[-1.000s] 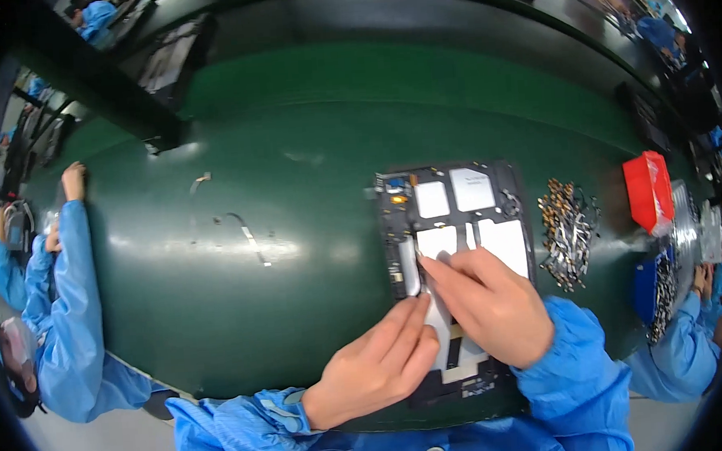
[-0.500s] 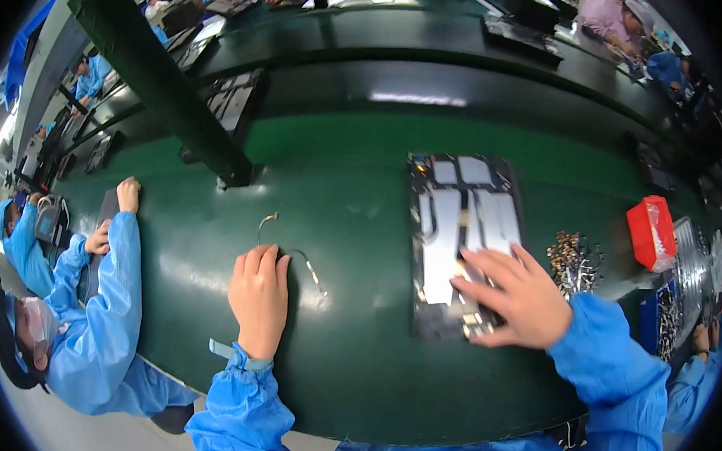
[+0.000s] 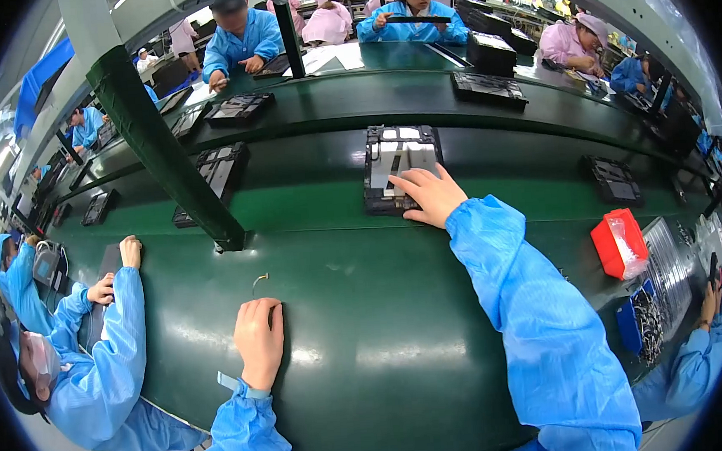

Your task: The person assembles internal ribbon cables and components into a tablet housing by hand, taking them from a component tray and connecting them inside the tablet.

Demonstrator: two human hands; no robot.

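Right hand: ours, arm stretched well forward; fingers spread and laid over the near right part of the device, thumb by its near edge. We can't make out a firm grip.
Black device: flat, with silver panels; lies on the dark strip beyond the green bench, ahead of us and a little right of centre.
Left hand: ours, low over the bench, fingers close together and slightly curled, thumb near them. We can't say whether they pinch anything.
Thin cable: small, bent, just past the left fingertips; its lower end is hidden from us by the hand.
Right side of bench: we note a red bin with clear plastic inside, clear trays beside it, and a blue bin heaped with small parts.
Green post: leans through our view at left, its foot on the bench.
Left neighbour: blue sleeves, both hands by a dark flat panel.
Far side: a co-worker in blue raises a dark bar.
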